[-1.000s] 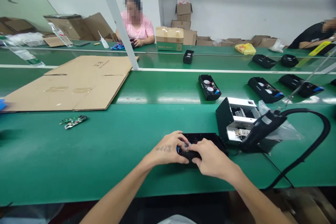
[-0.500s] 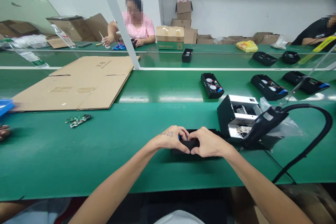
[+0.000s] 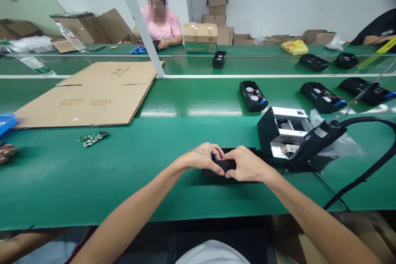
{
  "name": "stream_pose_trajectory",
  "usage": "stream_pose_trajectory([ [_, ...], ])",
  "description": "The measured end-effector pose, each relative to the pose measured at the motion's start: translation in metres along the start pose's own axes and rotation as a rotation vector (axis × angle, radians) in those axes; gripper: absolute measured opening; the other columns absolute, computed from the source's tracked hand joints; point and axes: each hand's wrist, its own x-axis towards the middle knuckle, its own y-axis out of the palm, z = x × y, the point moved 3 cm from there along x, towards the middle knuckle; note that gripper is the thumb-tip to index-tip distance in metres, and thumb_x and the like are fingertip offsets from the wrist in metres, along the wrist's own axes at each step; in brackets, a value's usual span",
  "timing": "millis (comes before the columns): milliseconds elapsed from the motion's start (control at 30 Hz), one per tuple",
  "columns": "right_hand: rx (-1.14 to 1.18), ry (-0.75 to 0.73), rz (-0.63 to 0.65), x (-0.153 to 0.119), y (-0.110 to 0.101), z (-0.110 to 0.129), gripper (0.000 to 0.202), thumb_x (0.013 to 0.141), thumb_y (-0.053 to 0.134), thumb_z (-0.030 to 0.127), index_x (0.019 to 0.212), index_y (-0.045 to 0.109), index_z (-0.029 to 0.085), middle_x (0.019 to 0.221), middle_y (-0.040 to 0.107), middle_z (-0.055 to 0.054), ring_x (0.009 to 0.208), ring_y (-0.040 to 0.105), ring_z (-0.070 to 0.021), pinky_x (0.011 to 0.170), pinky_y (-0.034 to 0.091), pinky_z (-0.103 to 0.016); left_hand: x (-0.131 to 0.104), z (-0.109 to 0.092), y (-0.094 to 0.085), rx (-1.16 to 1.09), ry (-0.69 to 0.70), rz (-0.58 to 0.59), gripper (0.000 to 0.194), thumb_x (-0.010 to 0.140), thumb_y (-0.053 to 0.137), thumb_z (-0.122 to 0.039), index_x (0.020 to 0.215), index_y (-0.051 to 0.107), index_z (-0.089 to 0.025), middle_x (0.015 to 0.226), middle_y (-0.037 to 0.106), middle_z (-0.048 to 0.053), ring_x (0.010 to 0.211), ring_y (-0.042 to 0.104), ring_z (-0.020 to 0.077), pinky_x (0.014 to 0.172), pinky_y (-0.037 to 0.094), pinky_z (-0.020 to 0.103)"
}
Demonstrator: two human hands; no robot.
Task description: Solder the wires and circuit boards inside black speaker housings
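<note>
Left hand [image 3: 204,158] and right hand [image 3: 248,165] pinch a black case [image 3: 227,166] on the green table [image 3: 93,185]. Boxes [image 3: 217,9] line the white wall [image 3: 278,0]

"Where are the hands?"

"The left hand [image 3: 208,159] and right hand [image 3: 249,166] both grip the near wall of a black case [image 3: 227,165], thumbs outside, close together."

"And to the right?"

"A black-and-white machine [image 3: 265,135] just beside the case (a black tool [image 3: 315,144] slants up before it)."

"The left?"

"Small circuit boards [image 3: 93,137] on the green bench [image 3: 123,181], with flattened cardboard [image 3: 93,90] farther off."

"Beyond?"

"Another open case [image 3: 259,107] showing round white parts [image 3: 254,98], and a person in pink [image 3: 165,29] on the far side, partly behind a white post [image 3: 141,24]."
</note>
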Motion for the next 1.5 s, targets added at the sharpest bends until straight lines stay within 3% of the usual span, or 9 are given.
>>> stream_pose_trajectory([
  [133, 0.009, 0.027, 0.007, 0.001, 0.0, 0.001, 0.016, 0.073, 0.084, 0.03, 0.087, 0.08, 0.024, 0.06, 0.057, 0.005, 0.059, 0.043, -0.0145, 0.058, 0.025, -0.031, -0.001, 0.0, 0.001, 0.012, -0.014, 0.019, 0.032, 0.064, 0.096, -0.045, 0.068, 0.075, -0.021, 0.12, 0.075, -0.001, 0.084, 0.065, 0.0159, 0.065, 0.044, 0.026],
  [300, 0.023, 0.021, 0.033, 0.006, -0.001, -0.003, 0.019, 0.069, 0.088, 0.032, 0.082, 0.076, 0.023, 0.062, 0.057, 0.007, 0.058, 0.042, -0.0127, 0.055, 0.024, -0.03, -0.001, -0.002, 0.001, 0.027, -0.019, 0.048, 0.033, 0.066, 0.095, -0.049, 0.072, 0.076, -0.022, 0.115, 0.075, -0.001, 0.086, 0.066, 0.0161, 0.067, 0.046, 0.025],
  [533, 0.025, 0.014, 0.056, 0.014, -0.005, -0.004, 0.029, 0.066, 0.094, 0.038, 0.07, 0.07, 0.023, 0.055, 0.047, 0.009, 0.055, 0.039, -0.0112, 0.052, 0.023, -0.031, 0.002, -0.004, -0.002, 0.037, -0.016, 0.05, 0.029, 0.064, 0.094, -0.041, 0.064, 0.073, -0.021, 0.12, 0.071, -0.003, 0.084, 0.062, 0.0141, 0.066, 0.043, 0.024],
  [733, -0.009, 0.042, -0.012, 0.012, 0.0, -0.001, 0.021, 0.068, 0.094, 0.036, 0.075, 0.079, 0.023, 0.061, 0.06, 0.005, 0.06, 0.05, -0.0153, 0.059, 0.03, -0.031, 0.006, -0.004, -0.004, 0.018, -0.006, 0.061, 0.032, 0.064, 0.095, -0.046, 0.064, 0.075, -0.021, 0.119, 0.069, -0.002, 0.088, 0.061, 0.0145, 0.07, 0.042, 0.025],
  [933, -0.011, 0.039, -0.017, 0.012, 0.0, 0.0, 0.021, 0.068, 0.094, 0.037, 0.081, 0.082, 0.026, 0.061, 0.062, 0.004, 0.062, 0.052, -0.0167, 0.061, 0.03, -0.03, 0.006, -0.003, -0.004, 0.033, -0.008, 0.072, 0.036, 0.065, 0.095, -0.052, 0.067, 0.075, -0.021, 0.119, 0.068, -0.002, 0.09, 0.063, 0.0158, 0.073, 0.045, 0.026],
  [1167, 0.028, -0.01, 0.063, 0.019, -0.003, -0.008, 0.031, 0.063, 0.095, 0.043, 0.072, 0.073, 0.023, 0.057, 0.051, 0.008, 0.058, 0.046, -0.0133, 0.056, 0.025, -0.03, 0.004, -0.005, -0.004, 0.124, 0.0, 0.086, 0.036, 0.066, 0.093, -0.051, 0.066, 0.073, -0.021, 0.124, 0.069, -0.001, 0.096, 0.064, 0.0182, 0.074, 0.045, 0.026],
  [1400, 0.085, -0.08, 0.114, 0.012, -0.013, -0.011, 0.019, 0.081, 0.078, 0.04, 0.078, 0.072, 0.022, 0.069, 0.063, 0.005, 0.064, 0.051, -0.0137, 0.062, 0.032, -0.029, 0.007, -0.009, -0.005, 0.166, 0.012, 0.107, 0.04, 0.064, 0.096, -0.054, 0.064, 0.073, -0.021, 0.128, 0.072, -0.001, 0.096, 0.066, 0.0186, 0.075, 0.045, 0.027],
  [1500, 0.085, -0.099, 0.103, 0.009, -0.016, -0.008, 0.02, 0.084, 0.075, 0.039, 0.075, 0.07, 0.022, 0.065, 0.058, 0.005, 0.062, 0.046, -0.0131, 0.062, 0.03, -0.03, 0.007, -0.008, -0.004, 0.171, 0.02, 0.086, 0.044, 0.062, 0.097, -0.054, 0.058, 0.069, -0.02, 0.122, 0.073, -0.001, 0.096, 0.066, 0.0187, 0.074, 0.043, 0.028],
])
